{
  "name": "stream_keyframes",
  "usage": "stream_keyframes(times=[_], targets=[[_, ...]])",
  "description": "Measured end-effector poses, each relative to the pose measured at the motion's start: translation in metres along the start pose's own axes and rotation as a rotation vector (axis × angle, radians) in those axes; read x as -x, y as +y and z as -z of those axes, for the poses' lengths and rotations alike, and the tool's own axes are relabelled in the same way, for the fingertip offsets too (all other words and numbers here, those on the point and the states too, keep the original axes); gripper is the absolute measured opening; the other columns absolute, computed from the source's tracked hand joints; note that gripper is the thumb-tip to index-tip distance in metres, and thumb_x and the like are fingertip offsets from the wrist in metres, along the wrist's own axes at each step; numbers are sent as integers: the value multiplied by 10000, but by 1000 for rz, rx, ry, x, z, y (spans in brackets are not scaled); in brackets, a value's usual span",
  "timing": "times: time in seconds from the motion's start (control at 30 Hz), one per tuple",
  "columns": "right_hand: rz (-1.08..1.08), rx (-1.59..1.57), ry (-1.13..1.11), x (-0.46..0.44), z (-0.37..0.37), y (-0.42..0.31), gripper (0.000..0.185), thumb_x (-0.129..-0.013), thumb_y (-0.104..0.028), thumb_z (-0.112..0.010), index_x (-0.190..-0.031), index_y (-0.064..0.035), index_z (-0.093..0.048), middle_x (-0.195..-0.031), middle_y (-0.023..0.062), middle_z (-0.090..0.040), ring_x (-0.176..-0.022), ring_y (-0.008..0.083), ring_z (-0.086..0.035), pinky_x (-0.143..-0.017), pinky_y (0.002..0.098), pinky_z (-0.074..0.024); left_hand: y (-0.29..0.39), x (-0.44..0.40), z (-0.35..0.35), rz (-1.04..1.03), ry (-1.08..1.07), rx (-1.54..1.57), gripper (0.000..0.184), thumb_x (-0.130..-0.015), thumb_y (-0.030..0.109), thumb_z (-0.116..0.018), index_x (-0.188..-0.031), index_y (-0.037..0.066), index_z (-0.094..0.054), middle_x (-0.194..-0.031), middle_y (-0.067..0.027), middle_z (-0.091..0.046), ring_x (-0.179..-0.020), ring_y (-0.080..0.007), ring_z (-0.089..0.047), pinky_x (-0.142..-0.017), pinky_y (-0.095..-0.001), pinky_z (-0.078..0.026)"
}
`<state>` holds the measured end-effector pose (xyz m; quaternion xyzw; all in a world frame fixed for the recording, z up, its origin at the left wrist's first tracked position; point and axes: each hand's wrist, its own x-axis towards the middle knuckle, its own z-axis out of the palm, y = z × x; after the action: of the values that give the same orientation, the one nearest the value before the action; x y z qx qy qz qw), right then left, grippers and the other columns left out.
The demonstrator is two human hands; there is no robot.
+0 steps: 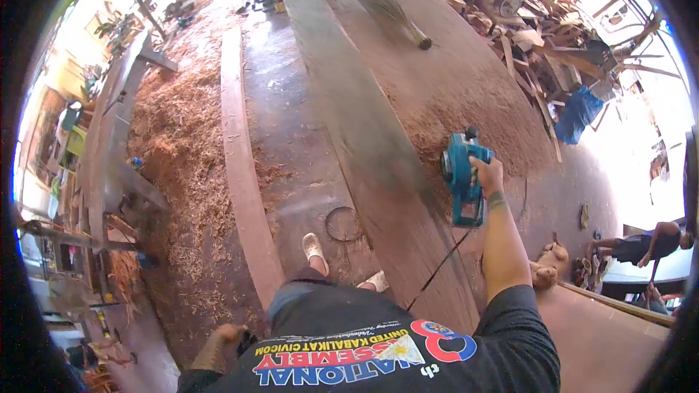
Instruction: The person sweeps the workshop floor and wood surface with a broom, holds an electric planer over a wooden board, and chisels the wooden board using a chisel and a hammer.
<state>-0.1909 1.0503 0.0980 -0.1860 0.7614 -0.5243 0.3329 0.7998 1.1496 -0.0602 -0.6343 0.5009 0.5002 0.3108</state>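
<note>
Partly hidden: our left hand [231, 332], fingers lost against dark patch beside black T-shirt [320, 320]; we cannot tell whether it grips anything. Near end of broad plank [357, 116] cut off from us by T-shirt. Power cord [439, 266] crosses plank, lower end hidden too. Far broom [397, 18] blurred at bristles. Our right hand [491, 175] closed around handle of teal electric planer [456, 175]; tool's bulk left of fist, by plank's right edge; contact with wood unclear to us.
</note>
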Motion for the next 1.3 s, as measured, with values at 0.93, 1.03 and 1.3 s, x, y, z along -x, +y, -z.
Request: stream_keyframes(times=[0.93,1.03,1.3], targets=[[677,896,-359,8,-447,-108,387,-871,-340,-771,-1182,-109,-755,-1132,153,-712,-1012,336,-691,-924,464,-560,303,-136,415,-562,398,71,396,-984,490,-707,-1168,152,-801,-1122,-110,-804,-1018,-298,-765,-936,-437,-575],[541,755,-394,-28,-485,-136,381,-873,-358,-775,-1155,-101,-773,-1017,144,-734,-920,328,-708,-873,450,-572,357,-164,466,-664,300,-91,429,-1028,511,-634,-1197,152,-796,-1121,-124,-802,-1039,-306,-759,-946,-437,-572],[672,765,-736,-187,-621,-165,316,-928,-330,-729,-1098,-65,-759,-1037,166,-752,-1005,350,-724,-888,462,-579,379,-291,657,-599,219,-228,430,-1043,413,-616,-1309,110,-765,-1117,-83,-822,-1007,-255,-770,-942,-410,-578]])
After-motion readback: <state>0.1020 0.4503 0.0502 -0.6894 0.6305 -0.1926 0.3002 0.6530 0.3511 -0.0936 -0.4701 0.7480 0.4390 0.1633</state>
